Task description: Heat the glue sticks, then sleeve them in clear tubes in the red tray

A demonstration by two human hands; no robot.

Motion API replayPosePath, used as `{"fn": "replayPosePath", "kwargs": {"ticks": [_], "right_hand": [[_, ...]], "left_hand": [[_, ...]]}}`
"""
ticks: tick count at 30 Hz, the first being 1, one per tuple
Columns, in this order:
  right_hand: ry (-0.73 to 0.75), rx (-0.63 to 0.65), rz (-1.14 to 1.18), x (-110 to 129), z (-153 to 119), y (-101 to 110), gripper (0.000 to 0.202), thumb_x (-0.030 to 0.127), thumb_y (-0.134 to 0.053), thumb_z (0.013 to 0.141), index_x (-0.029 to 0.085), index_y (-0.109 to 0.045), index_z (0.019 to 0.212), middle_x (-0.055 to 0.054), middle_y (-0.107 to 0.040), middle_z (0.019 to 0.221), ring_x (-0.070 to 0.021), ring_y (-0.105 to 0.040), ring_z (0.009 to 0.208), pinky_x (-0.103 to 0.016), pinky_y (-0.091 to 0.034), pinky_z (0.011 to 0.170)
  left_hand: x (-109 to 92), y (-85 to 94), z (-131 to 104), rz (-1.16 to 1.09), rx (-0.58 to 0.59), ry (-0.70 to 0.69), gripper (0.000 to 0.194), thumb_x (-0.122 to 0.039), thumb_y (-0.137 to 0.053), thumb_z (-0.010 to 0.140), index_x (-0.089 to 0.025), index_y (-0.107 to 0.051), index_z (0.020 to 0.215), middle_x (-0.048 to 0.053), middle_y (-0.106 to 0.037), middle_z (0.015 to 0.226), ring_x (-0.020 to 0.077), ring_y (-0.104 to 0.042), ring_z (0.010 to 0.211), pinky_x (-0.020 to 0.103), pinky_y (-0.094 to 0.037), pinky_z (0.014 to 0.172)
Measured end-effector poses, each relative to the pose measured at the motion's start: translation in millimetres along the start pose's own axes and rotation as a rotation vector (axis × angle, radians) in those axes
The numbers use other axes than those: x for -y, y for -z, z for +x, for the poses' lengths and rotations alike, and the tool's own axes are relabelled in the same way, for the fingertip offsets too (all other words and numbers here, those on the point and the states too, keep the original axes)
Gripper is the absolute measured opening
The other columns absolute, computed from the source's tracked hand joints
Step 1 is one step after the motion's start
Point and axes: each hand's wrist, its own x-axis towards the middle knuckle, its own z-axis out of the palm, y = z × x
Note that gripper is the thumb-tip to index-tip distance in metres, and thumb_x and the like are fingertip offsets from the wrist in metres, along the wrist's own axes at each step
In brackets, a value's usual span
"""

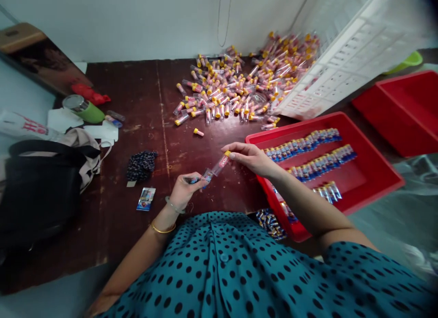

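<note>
Between thumb and fingers, my right hand grips a clear plastic tube by its yellow cap, tilted with the clear end down to the left. Pink-and-white contents show inside it. My left hand is closed on a small blue-and-silver printed packet; its edge meets the tube's lower end. Whether the tube is inside the packet I cannot tell. A flat blue printed packet lies on the table left of my left hand. One loose yellow-capped tube lies beyond my hands.
A pile of yellow-capped tubes lies along the wall, beside a tilted white plastic basket. At right, a red tray holds rows of filled packets. A dark bag, green jar and patterned cloth sit at left.
</note>
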Motion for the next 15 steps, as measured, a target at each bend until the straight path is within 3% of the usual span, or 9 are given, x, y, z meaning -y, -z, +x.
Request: {"fn": "replayPosePath", "kwargs": {"ticks": [6, 11, 15], "right_hand": [[-0.021, -0.014, 0.095, -5.6, -2.4, 6.5, 0.032, 0.039, -0.067, 0.085, 0.018, -0.067, 0.109, 0.0, -0.065, 0.082, -0.0073, -0.057, 0.064, -0.022, -0.05, 0.064], [0.093, -0.034, -0.15, -9.8, -11.3, 5.8, 0.026, 0.034, -0.066, 0.087, 0.018, -0.066, 0.107, -0.002, -0.066, 0.092, -0.0109, -0.059, 0.077, -0.025, -0.05, 0.073], [0.198, -0.098, -0.283, -18.1, -23.2, 2.8, 0.024, 0.031, -0.066, 0.086, 0.019, -0.061, 0.106, -0.001, -0.063, 0.09, -0.012, -0.058, 0.077, -0.026, -0.049, 0.072]], "left_hand": [[-6.3, -12.4, 2.7, 0.003, 0.102, -0.05, 0.018, -0.032, -0.084, 0.063, -0.018, -0.072, 0.063, -0.001, -0.06, 0.062, 0.0124, -0.049, 0.058, 0.027, -0.04, 0.06], [-6.3, -23.9, 3.4, 0.075, 0.128, -0.032, 0.018, -0.033, -0.083, 0.064, -0.018, -0.073, 0.067, 0.0, -0.065, 0.066, 0.0146, -0.054, 0.064, 0.028, -0.044, 0.066], [-3.7, -40.2, 2.1, 0.049, 0.103, 0.065, 0.03, -0.035, -0.081, 0.068, -0.018, -0.076, 0.092, 0.003, -0.074, 0.086, 0.0188, -0.063, 0.079, 0.033, -0.049, 0.081]]}}
